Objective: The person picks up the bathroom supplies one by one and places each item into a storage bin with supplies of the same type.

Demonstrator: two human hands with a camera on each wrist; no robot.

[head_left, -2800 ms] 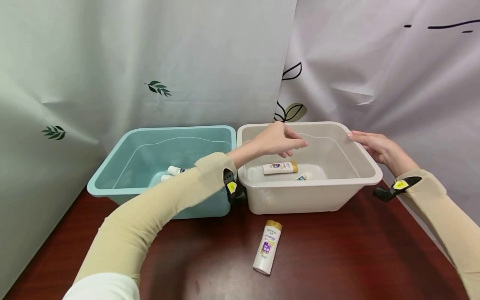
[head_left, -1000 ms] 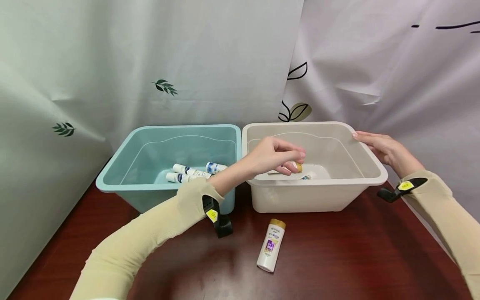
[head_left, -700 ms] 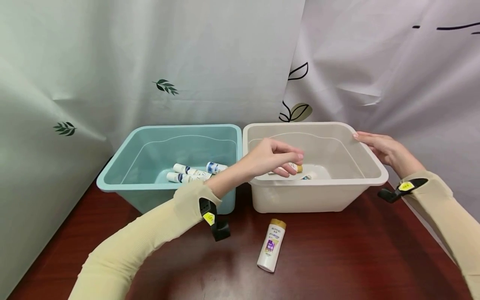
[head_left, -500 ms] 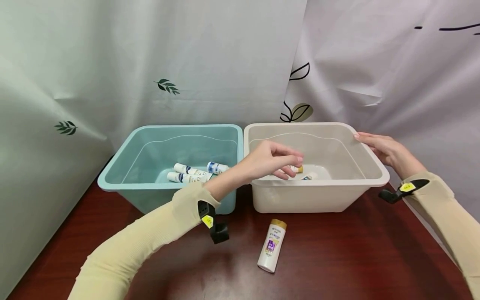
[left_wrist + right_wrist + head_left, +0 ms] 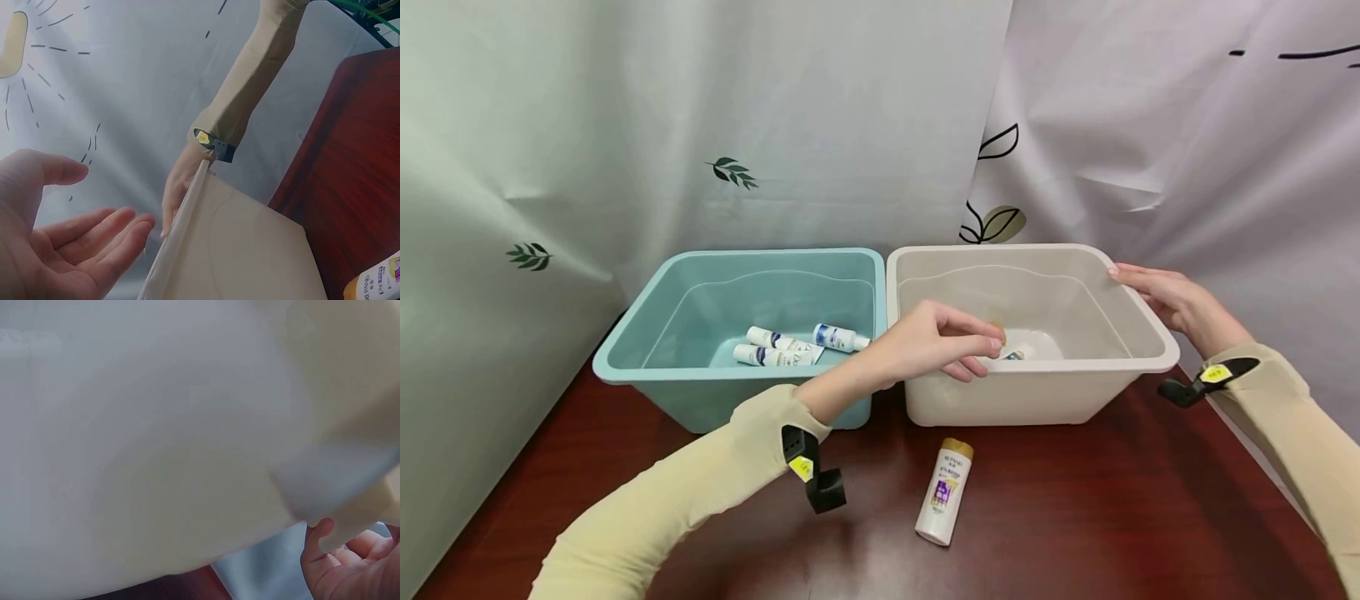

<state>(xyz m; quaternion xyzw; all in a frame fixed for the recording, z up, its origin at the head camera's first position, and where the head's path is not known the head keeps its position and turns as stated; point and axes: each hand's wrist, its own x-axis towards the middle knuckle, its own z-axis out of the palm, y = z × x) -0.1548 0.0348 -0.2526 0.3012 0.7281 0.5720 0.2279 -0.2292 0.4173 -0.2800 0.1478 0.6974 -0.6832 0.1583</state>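
Note:
My left hand (image 5: pixel 936 342) hovers over the front rim of the cream bin (image 5: pixel 992 396), fingers loosely bent. Its thumb and fingers stand apart with nothing between them in the left wrist view. My right hand (image 5: pixel 1176 304) holds the bin's right rim; in the right wrist view, thumb and fingers (image 5: pixel 322 530) curl at its edge. Inside, the left hand mostly hides a gold-capped bottle, and a small white-and-blue item (image 5: pixel 1015 355) shows beside it. A white shampoo bottle (image 5: pixel 943 493) with a gold cap lies on the table before this bin.
A teal bin (image 5: pixel 658 375) stands against the cream bin's left side. Several white-and-blue tubes (image 5: pixel 775 356) and a small white-and-blue bottle (image 5: pixel 837 337) lie in it. Both bins stand on a dark red table (image 5: pixel 1075 508) before a grey curtain (image 5: pixel 820 125).
My left hand has come from above the cream bin's inside toward me, down over its front rim. More of the teal bin's contents shows. My right hand stays on the rim; the shampoo bottle lies still.

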